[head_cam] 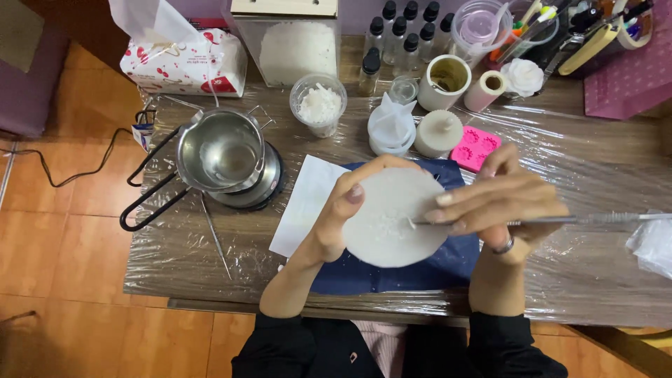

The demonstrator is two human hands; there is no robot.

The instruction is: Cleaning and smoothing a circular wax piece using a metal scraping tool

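A round white wax disc (395, 218) is held up over the dark blue cloth (392, 269), near the front edge of the table (210, 266). It is clamped by the left hand (336, 217), with the thumb on its face and the fingers curled behind. A thin metal tool (560, 220) is pinched tight in the right hand (500, 203), and its tip is touching the middle of the disc. The disc lies between both hands, just left of the right fingertips.

The disc could probably be cracked or gouged if the tool is pushed too hard. It could also be dropped if the left grip slips.

Farther back, a metal pot (220, 150) is set on a small burner. Behind it, a cup of white flakes (319, 105), a pink mold (476, 147) and small dark-capped bottles (402, 35) are seen.
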